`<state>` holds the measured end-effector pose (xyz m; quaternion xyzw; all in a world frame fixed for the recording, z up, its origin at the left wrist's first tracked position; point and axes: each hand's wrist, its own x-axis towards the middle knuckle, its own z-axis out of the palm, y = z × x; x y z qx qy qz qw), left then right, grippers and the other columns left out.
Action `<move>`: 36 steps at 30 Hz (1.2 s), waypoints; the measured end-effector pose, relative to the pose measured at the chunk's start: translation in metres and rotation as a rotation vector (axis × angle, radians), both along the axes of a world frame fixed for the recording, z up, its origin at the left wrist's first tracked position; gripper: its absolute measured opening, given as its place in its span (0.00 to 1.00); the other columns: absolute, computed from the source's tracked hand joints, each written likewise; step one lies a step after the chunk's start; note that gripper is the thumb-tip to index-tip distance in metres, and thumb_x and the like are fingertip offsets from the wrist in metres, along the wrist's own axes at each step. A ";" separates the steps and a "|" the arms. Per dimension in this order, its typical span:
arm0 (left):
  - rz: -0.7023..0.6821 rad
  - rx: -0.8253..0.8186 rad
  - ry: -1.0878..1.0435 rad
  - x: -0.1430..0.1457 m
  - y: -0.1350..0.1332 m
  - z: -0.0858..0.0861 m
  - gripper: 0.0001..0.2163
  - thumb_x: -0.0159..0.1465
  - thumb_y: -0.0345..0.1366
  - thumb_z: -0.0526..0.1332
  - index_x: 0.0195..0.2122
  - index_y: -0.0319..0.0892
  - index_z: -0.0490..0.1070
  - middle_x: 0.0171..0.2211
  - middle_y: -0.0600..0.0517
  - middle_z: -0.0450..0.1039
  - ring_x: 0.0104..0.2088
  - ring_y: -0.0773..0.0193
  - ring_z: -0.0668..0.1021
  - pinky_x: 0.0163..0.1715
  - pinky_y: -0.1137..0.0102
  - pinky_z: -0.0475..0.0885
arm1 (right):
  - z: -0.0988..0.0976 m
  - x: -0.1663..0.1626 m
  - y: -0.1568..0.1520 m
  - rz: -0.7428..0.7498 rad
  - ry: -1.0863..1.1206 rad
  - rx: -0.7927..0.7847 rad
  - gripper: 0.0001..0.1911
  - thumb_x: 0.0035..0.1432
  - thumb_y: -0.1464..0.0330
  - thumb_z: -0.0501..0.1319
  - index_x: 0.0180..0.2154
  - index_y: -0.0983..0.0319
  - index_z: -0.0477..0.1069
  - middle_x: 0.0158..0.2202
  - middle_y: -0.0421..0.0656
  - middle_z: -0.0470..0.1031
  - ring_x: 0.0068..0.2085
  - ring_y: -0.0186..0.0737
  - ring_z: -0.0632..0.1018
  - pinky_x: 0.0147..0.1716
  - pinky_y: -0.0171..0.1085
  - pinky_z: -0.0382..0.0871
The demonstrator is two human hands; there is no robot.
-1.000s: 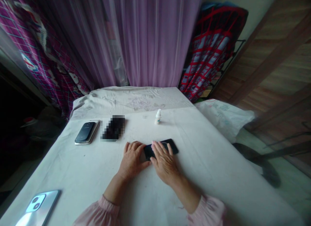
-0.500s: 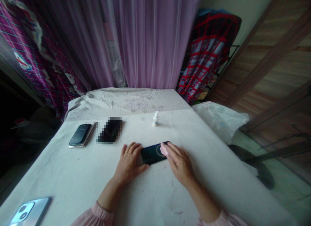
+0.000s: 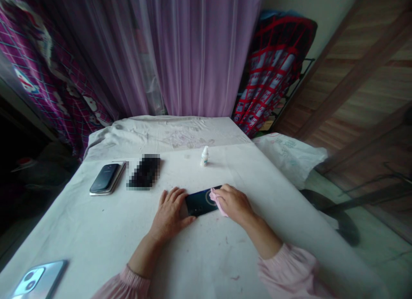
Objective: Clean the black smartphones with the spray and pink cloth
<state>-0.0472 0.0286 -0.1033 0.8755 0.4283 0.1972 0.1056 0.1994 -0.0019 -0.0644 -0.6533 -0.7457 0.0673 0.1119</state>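
Observation:
A dark smartphone (image 3: 201, 203) lies flat on the white-covered table, with a pale ring showing towards its right end. My left hand (image 3: 170, 212) braces its left end, fingers at the far edge and thumb at the near one. Over the right end, my right hand (image 3: 234, 203) is closed on a small pink cloth (image 3: 219, 203) pressed against the phone's surface. Part of the cloth hangs out below the fingers, past the near edge. A small white bottle (image 3: 204, 156) stands upright beyond the phone.
At the left are two stacked phones (image 3: 104, 179) and a dark pixelated item (image 3: 144, 172). A silvery-blue phone (image 3: 41, 279) lies at the near left corner. A purple curtain (image 3: 199, 54) hangs behind the table; a white plastic bag (image 3: 289, 155) is beyond its right edge.
My right hand has turned and its fingers have curled more, bringing the cloth nearer the phone's lower edge. My left hand stays at the left end. The view has shifted slightly.

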 end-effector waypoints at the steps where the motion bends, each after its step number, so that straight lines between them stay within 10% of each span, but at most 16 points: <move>1: -0.001 0.000 0.002 0.000 0.000 0.000 0.30 0.56 0.53 0.64 0.56 0.42 0.64 0.57 0.40 0.67 0.60 0.43 0.64 0.60 0.42 0.50 | -0.001 -0.002 -0.001 -0.029 -0.009 0.019 0.17 0.63 0.71 0.53 0.49 0.54 0.75 0.40 0.43 0.76 0.42 0.36 0.75 0.43 0.31 0.65; 9: -0.005 0.008 -0.008 -0.002 0.001 -0.002 0.30 0.57 0.54 0.64 0.56 0.43 0.64 0.57 0.40 0.67 0.60 0.43 0.64 0.60 0.42 0.51 | -0.005 -0.009 0.014 -0.299 -0.070 0.046 0.14 0.63 0.70 0.54 0.45 0.56 0.76 0.43 0.46 0.74 0.43 0.41 0.74 0.38 0.35 0.64; 24: 0.009 -0.028 0.003 0.000 0.001 -0.003 0.31 0.55 0.53 0.65 0.57 0.45 0.63 0.58 0.42 0.67 0.61 0.45 0.64 0.60 0.43 0.50 | -0.011 -0.090 0.019 -0.001 -0.081 0.097 0.12 0.67 0.67 0.51 0.41 0.57 0.73 0.41 0.45 0.74 0.45 0.43 0.70 0.44 0.41 0.57; 36: -0.007 -0.027 -0.015 0.001 0.000 0.001 0.29 0.56 0.50 0.65 0.56 0.44 0.64 0.58 0.42 0.67 0.61 0.44 0.64 0.60 0.42 0.50 | -0.012 0.008 0.012 -0.267 -0.141 0.104 0.14 0.66 0.66 0.52 0.44 0.56 0.76 0.43 0.47 0.76 0.45 0.46 0.71 0.42 0.42 0.56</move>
